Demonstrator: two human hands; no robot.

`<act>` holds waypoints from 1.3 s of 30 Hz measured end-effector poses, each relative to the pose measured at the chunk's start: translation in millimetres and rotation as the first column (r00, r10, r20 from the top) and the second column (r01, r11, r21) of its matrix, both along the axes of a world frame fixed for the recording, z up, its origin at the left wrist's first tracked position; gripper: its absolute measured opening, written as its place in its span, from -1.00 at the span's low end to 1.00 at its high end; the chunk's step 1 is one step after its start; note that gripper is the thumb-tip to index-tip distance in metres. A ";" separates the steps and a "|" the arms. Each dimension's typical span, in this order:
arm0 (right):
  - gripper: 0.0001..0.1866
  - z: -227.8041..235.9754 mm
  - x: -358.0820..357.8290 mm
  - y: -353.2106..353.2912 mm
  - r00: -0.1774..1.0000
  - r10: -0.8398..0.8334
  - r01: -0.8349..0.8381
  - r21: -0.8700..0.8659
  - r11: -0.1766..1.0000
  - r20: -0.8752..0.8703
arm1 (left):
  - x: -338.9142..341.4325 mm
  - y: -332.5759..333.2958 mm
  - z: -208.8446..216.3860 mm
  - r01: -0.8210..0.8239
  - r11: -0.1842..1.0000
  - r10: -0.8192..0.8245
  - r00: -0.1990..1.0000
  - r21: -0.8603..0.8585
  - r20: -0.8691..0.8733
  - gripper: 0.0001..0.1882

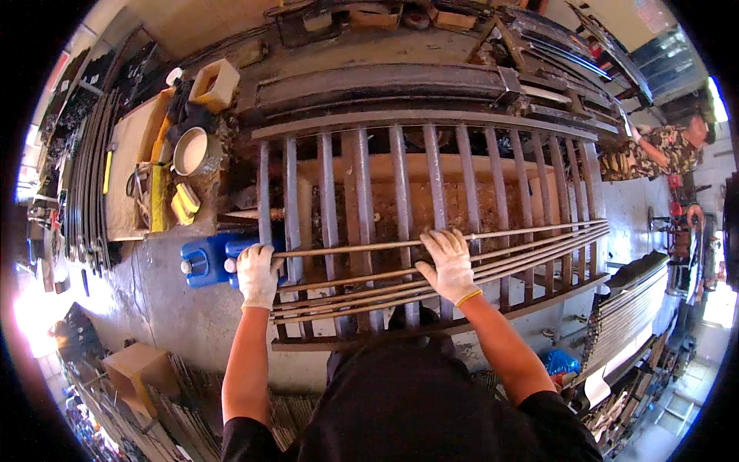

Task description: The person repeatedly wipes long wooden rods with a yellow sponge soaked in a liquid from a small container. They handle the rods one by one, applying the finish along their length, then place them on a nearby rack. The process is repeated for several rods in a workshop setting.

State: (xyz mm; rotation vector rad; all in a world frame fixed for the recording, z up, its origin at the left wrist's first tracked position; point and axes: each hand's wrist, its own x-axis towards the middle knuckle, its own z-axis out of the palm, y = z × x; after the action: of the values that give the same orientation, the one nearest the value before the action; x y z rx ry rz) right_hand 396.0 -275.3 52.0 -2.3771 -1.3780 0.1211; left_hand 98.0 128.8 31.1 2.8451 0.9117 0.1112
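one dark, scuffed metal rack, barred crosswise. on it, at least five long, thin, round brown rods, bunched toward the right. two blue plastic jugs just beside my left hand, which, fabric-gloved, covers the top rod's left end; can't tell if clamped. my right hand, also gloved, lies across the rods, thumb apart.

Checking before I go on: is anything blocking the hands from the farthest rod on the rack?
Nothing visible, apart from the white gloves. The left hand is at the left end of the far rod; the right hand lies over its middle. The other rods lie on its near side.
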 end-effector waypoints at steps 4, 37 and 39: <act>-0.13 -1.1 -15.7 -30.8 0.998 0.064 -0.065 0.025 0.998 0.020 | -3.6 -34.8 20.8 -0.266 0.964 0.259 0.945 0.011 0.200 -0.17; -0.04 -12.3 -84.5 -41.1 0.999 0.033 -0.034 -0.030 0.999 -0.027 | -61.3 -64.9 -28.1 -0.628 0.752 0.639 0.769 -0.202 -0.009 -0.48; -0.04 -9.6 -80.8 -41.8 0.997 0.065 -0.066 -0.025 0.998 -0.044 | -64.6 -62.9 -32.7 -0.618 0.761 0.634 0.773 -0.197 0.025 -0.46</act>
State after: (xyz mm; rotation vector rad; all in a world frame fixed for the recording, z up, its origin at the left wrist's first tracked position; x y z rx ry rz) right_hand 315.2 -317.1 42.4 -2.3370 -1.4426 0.2087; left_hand 33.3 65.9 -1.5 2.2299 1.7227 0.2165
